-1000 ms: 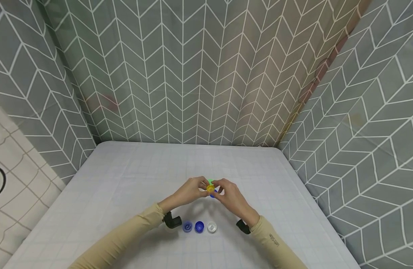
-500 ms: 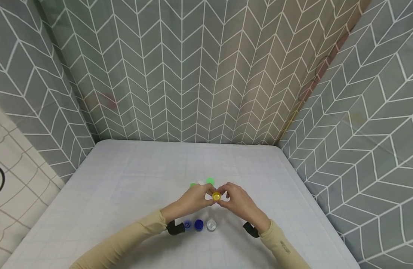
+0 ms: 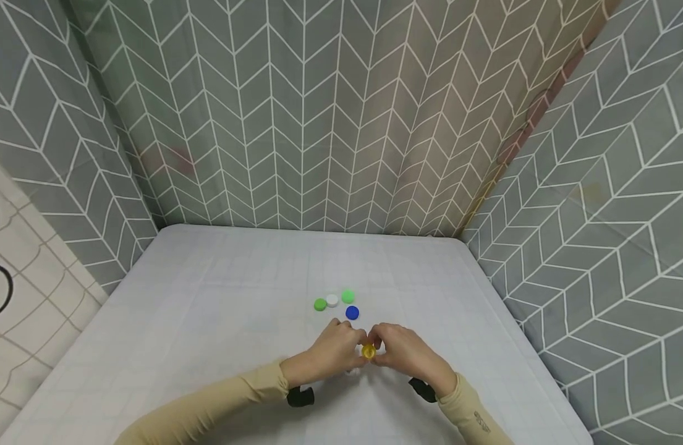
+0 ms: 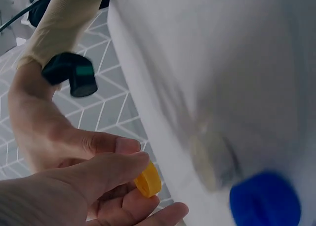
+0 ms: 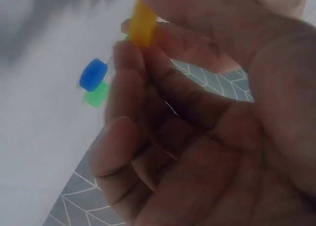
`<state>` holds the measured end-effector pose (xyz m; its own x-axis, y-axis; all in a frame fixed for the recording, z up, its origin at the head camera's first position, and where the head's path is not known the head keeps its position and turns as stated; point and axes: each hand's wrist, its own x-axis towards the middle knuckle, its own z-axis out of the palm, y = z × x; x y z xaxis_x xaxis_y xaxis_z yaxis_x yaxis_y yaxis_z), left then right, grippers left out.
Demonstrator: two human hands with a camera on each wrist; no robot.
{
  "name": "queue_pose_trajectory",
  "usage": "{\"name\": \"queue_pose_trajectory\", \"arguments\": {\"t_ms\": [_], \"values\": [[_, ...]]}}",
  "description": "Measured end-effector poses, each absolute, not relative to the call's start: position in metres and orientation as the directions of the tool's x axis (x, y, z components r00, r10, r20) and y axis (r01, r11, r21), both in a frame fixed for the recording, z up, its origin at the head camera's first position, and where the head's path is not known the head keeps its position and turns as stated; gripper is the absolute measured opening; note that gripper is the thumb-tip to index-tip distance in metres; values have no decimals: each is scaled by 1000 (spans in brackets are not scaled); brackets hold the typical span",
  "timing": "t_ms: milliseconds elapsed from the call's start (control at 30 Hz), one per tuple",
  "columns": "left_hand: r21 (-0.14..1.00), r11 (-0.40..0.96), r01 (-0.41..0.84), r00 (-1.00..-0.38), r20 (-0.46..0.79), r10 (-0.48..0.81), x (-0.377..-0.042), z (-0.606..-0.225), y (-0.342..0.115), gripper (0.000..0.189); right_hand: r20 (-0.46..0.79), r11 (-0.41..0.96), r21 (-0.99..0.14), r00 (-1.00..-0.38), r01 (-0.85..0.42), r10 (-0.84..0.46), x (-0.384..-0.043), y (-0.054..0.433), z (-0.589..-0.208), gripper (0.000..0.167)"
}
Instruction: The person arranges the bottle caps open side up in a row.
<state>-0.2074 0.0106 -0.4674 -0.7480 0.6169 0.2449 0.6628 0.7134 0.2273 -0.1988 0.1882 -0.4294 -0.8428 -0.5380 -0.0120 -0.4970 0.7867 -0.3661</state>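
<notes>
A small yellow bottle cap (image 3: pixel 368 351) is held up between both hands, its hollow side facing the head camera. My left hand (image 3: pixel 335 347) pinches it by one edge. From the other side my right hand (image 3: pixel 406 350) grips it between thumb and fingertips. The left wrist view shows the cap (image 4: pixel 148 180) at the left thumb tip, with the right thumb close by. In the right wrist view the cap (image 5: pixel 143 24) sits between right thumb and index finger, its edge partly covered.
Beyond the hands lie a green cap (image 3: pixel 320 305), a white cap (image 3: pixel 332 300), a light green cap (image 3: pixel 348 296) and a blue cap (image 3: pixel 352 313) on the white-covered table (image 3: pixel 235 278). Below the left hand are another blue cap (image 4: pixel 265 201) and a whitish cap (image 4: pixel 212 159).
Both hands have drawn the yellow cap back toward the body and slightly right. The far caps have come into view, while the near row is now mostly hidden behind my left hand.
</notes>
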Motion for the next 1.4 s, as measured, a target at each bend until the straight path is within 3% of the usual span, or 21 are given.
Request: {"name": "queue_pose_trajectory", "arguments": {"t_ms": [333,767,1000,1400], "values": [[97,730,676,-729,225,646,-201,-482,22,21,-122,792,-403,-830,-459,-544,-196,191,-442,21],[83,740,667,-742,164,650,-197,-485,23,26,-152,791,-392,-815,-470,-560,-196,189,-456,21],[177,725,665,-746,118,655,-199,-478,21,32,-147,783,-411,-814,-466,-562,-197,191,-453,21],[459,625,632,-718,42,695,-210,-457,2,32,-75,714,-453,-776,-533,-627,-207,194,-437,29]]}}
